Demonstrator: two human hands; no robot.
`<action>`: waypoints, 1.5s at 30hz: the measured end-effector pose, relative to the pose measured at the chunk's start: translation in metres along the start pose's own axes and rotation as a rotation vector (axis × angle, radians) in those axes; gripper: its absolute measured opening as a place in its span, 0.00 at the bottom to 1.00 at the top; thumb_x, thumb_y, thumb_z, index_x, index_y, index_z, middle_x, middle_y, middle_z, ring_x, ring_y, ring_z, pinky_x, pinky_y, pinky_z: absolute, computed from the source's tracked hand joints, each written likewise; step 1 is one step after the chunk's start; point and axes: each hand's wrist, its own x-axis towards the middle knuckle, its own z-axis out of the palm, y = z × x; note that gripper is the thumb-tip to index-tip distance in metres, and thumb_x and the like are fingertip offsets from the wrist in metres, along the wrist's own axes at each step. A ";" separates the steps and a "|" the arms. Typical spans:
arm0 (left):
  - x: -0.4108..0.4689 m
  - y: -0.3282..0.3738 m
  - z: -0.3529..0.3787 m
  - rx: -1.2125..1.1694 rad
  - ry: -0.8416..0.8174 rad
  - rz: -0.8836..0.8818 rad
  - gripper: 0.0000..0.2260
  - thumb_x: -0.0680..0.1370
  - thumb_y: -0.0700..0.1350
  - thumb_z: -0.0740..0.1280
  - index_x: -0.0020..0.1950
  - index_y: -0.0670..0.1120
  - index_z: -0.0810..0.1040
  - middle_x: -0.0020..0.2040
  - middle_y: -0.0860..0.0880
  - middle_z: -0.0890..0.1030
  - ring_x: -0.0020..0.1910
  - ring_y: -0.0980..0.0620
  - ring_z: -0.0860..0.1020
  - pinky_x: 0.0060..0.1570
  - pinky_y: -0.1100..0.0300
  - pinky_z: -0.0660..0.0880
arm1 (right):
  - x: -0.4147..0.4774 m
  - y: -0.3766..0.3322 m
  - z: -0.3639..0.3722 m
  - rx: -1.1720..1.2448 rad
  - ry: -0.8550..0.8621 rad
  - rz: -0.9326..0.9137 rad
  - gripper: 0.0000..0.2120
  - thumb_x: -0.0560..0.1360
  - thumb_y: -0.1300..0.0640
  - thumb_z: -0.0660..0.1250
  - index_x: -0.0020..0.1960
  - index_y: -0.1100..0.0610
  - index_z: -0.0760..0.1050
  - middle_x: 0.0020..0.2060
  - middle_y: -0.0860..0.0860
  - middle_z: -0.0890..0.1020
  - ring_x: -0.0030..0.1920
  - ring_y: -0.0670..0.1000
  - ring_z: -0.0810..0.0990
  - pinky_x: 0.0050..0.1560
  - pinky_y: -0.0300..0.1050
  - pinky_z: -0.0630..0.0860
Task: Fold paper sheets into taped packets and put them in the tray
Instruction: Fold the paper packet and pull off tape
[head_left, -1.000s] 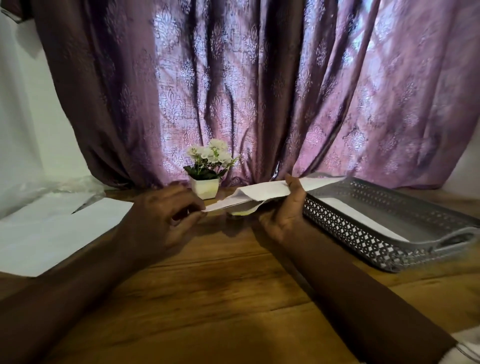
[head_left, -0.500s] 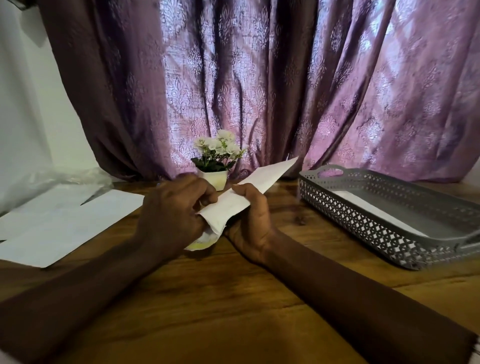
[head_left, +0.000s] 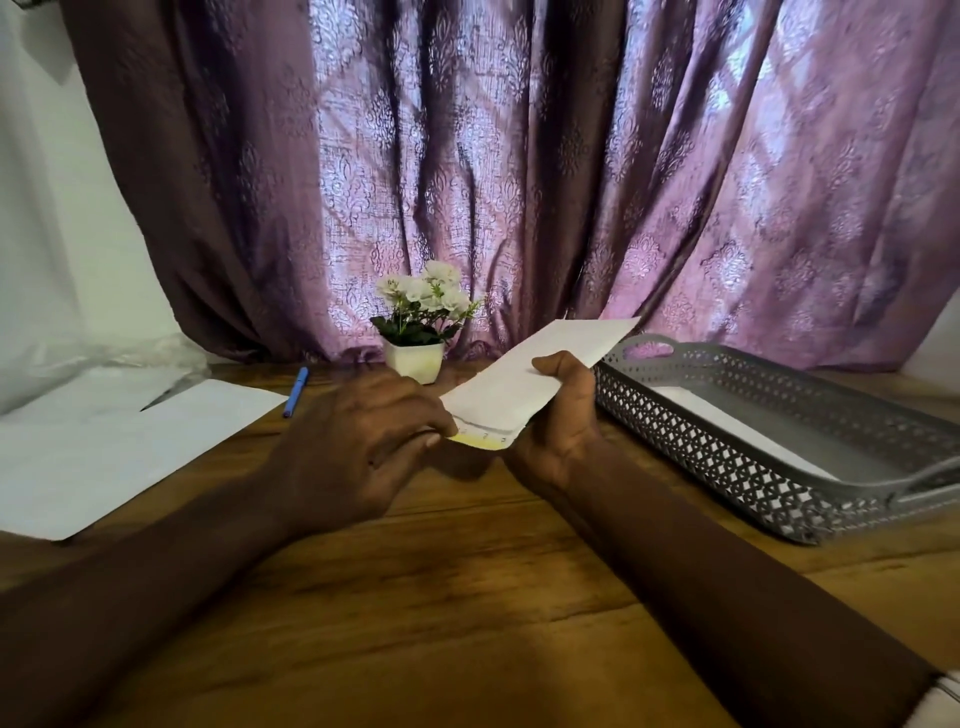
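A folded white paper packet (head_left: 524, 371) is held above the wooden table, its long axis running from near left to far right. My right hand (head_left: 558, 415) grips it from the right side, thumb on top. My left hand (head_left: 358, 441) pinches its near end, where a yellowish strip of tape (head_left: 480, 438) runs along the edge. The grey perforated tray (head_left: 727, 447) stands on the right with a white packet (head_left: 737, 426) lying inside it. Loose white paper sheets (head_left: 119, 441) lie flat on the left.
A small white pot of white flowers (head_left: 418, 322) stands at the back centre before a purple curtain (head_left: 519, 156). A blue pen (head_left: 295, 392) lies behind the sheets. Crumpled clear plastic (head_left: 104, 358) sits at the far left. Bare wooden table (head_left: 467, 597) lies near me.
The packet turned from flat and level to angled up to the right. My right hand slid further along it, and the blue pen came into view.
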 end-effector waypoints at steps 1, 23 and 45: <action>0.000 0.000 0.000 -0.019 0.000 -0.021 0.07 0.80 0.46 0.69 0.56 0.50 0.84 0.52 0.54 0.83 0.53 0.52 0.80 0.51 0.48 0.76 | 0.000 0.000 0.000 -0.013 0.007 -0.004 0.35 0.61 0.53 0.69 0.68 0.61 0.75 0.57 0.62 0.80 0.60 0.64 0.79 0.71 0.67 0.70; 0.007 0.007 -0.006 0.040 0.271 -0.069 0.05 0.81 0.40 0.68 0.57 0.43 0.81 0.50 0.48 0.81 0.49 0.49 0.79 0.49 0.53 0.76 | -0.015 0.014 0.019 -0.223 -0.027 -0.005 0.33 0.72 0.40 0.66 0.68 0.62 0.74 0.61 0.64 0.78 0.55 0.63 0.80 0.51 0.59 0.82; -0.006 -0.027 -0.038 -0.074 -0.343 -0.899 0.13 0.83 0.40 0.60 0.64 0.38 0.79 0.65 0.38 0.79 0.65 0.39 0.75 0.38 0.62 0.60 | -0.051 -0.015 0.006 -2.119 0.379 -0.312 0.16 0.78 0.42 0.63 0.57 0.49 0.82 0.57 0.52 0.85 0.58 0.57 0.83 0.60 0.50 0.75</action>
